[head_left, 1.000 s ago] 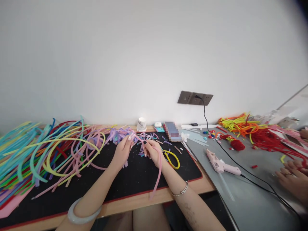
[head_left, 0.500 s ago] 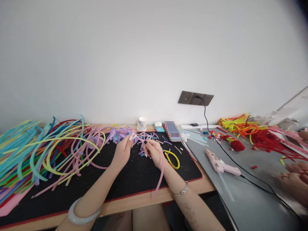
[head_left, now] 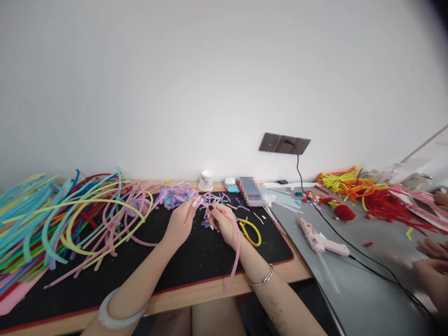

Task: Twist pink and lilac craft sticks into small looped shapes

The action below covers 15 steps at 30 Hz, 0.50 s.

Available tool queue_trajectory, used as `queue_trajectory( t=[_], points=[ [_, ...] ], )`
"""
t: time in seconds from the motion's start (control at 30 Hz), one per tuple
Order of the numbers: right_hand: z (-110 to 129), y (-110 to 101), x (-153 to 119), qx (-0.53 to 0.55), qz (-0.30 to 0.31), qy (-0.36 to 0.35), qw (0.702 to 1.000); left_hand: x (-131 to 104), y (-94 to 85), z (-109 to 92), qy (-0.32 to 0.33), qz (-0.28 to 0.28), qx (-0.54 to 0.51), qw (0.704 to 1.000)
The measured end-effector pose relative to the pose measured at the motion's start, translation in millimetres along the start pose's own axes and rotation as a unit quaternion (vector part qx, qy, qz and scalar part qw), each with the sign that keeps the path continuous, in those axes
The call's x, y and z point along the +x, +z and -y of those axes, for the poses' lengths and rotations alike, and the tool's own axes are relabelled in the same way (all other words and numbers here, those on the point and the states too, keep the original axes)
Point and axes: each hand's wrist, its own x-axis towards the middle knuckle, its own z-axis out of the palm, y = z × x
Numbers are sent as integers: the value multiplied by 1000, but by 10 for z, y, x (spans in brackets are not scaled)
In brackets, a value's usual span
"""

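Note:
A pink pipe cleaner [head_left: 237,254] runs between my two hands, its loose tail hanging over my right wrist toward the table edge. My left hand [head_left: 182,217] pinches one part of it near the fingertips. Closed around it too is my right hand [head_left: 223,221], thumb and fingers pressed together. Beyond the fingers lie short cut pipe cleaner pieces [head_left: 241,207] in purple, pink and blue. A bundle of pastel pieces [head_left: 175,193] sits just past my left hand. Yellow-handled scissors [head_left: 259,233] rest beside my right hand, their blades hidden.
Long coloured pipe cleaners [head_left: 87,210] spread over the left of the black mat [head_left: 140,280]. A white cup [head_left: 206,180] and a phone [head_left: 251,191] stand at the back. On the grey table lie a glue gun [head_left: 322,240] with its cord, red pipe cleaners [head_left: 388,210], and a co-worker's hands [head_left: 434,261].
My left hand has shifted slightly right, toward my right hand, and the pipe cleaner's tail has swung a little. The co-worker's hands have moved slightly right.

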Motion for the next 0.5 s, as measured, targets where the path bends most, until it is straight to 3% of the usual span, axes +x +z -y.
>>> queue_trajectory(
  t=[0.13, 0.3, 0.4, 0.5],
  points=[
    [3, 21, -18, -5, 33, -2, 999, -29, 37, 14, 86, 53, 88, 991],
    [-40, 83, -47, -22, 54, -2, 998, -57, 61, 6, 89, 106, 100, 985],
    [-31, 98, -53, -27, 58, -6, 998, -62, 56, 9, 97, 104, 108, 984],
    [24, 64, -55, -49, 33, -25, 998, -51, 37, 31, 107, 60, 118, 985]
  ],
)
